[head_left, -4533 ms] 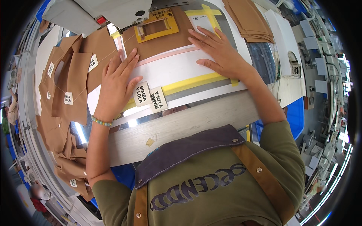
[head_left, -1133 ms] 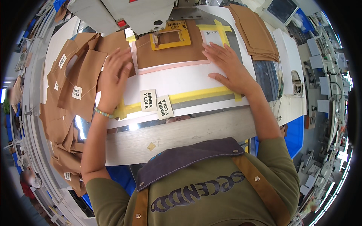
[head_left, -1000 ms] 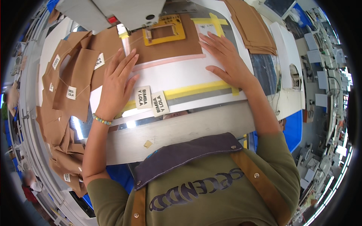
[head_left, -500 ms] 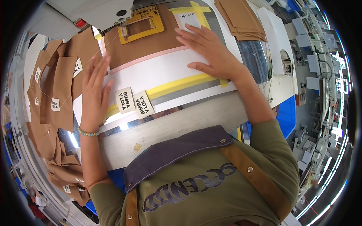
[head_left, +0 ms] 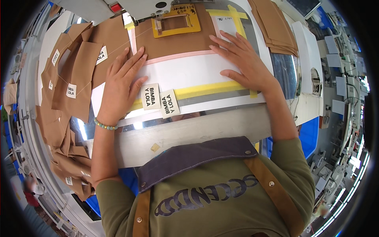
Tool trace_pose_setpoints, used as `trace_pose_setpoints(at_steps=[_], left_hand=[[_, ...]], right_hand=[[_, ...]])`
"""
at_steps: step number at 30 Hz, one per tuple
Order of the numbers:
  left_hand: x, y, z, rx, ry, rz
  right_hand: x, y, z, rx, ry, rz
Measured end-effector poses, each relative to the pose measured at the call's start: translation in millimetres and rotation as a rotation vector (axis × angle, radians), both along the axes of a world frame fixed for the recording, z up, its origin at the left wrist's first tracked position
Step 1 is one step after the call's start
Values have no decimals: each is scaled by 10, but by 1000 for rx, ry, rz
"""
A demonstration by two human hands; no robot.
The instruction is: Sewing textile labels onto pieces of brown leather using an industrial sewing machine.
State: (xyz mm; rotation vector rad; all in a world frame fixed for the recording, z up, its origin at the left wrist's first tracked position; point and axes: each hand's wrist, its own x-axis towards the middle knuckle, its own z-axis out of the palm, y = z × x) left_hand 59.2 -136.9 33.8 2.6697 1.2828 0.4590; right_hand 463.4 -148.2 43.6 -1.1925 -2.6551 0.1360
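Observation:
My left hand (head_left: pixel 123 89) is laid palm down at the left side of a white template sheet (head_left: pixel 189 73), its fingertips at the pink-edged border of a flat brown panel (head_left: pixel 169 48). On the right, my right hand (head_left: pixel 245 63) spreads over the sheet and the panel's right edge, fingers apart. Neither hand grips anything. A yellow frame (head_left: pixel 194 28) with a rectangular opening lies on the panel, beneath the machine head (head_left: pixel 148 12). Two cream labels, one upright (head_left: pixel 151 97) and one tilted (head_left: pixel 170 104), sit beside my left thumb, partly over yellow tape (head_left: pixel 209 90).
Labelled brown pieces (head_left: pixel 81 75) are heaped along the left, with thread trailing across them. A stack of brown panels (head_left: pixel 272 27) lies at the far right. The grey table edge (head_left: pixel 205 128) runs before me, and a blue bin (head_left: pixel 310 136) stands below right.
The view has shifted, so the worktop appears farther right. My left hand now rests flatter, its fingers at the panel's border. My right hand stays in nearly the same place on the sheet.

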Motion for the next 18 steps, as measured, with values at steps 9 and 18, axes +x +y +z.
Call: trace_pose_setpoints(at_steps=[9,18], left_hand=[[13,-3,-41,60,-31,-12],[-11,-98,249,29,-229,-50]], right_hand=[[9,28,-36,21,-2,8],[-780,-372,167,227,129,370]])
